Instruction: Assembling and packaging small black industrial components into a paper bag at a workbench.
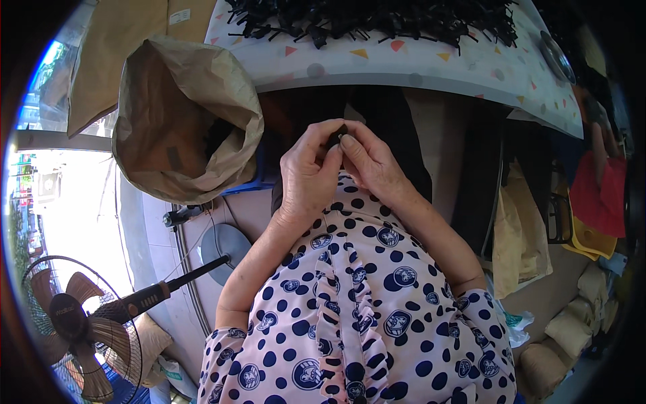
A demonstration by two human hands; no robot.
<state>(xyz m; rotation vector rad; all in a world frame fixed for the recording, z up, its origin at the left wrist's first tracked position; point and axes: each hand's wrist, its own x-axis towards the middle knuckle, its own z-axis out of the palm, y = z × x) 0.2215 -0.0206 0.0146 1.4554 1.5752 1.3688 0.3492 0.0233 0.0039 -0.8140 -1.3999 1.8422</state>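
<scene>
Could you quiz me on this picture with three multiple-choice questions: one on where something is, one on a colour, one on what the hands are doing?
1. Where is the open paper sack?
A. To the person's left, beside the table
B. On top of the table
C. Behind the fan

2. What colour is the pile of small parts on the table?
A. White
B. Black
C. Yellow

3. What are the two hands doing?
A. Resting flat on the table
B. Both pinching one small black piece between them
C. Holding the fan's pole

Answers:
1. A: the sack stands left of the hands, next to the table's edge.
2. B: the heap at the top is black against the pale patterned cloth.
3. B: the left hand and right hand meet over a small black piece, fingers closed on it.
</scene>
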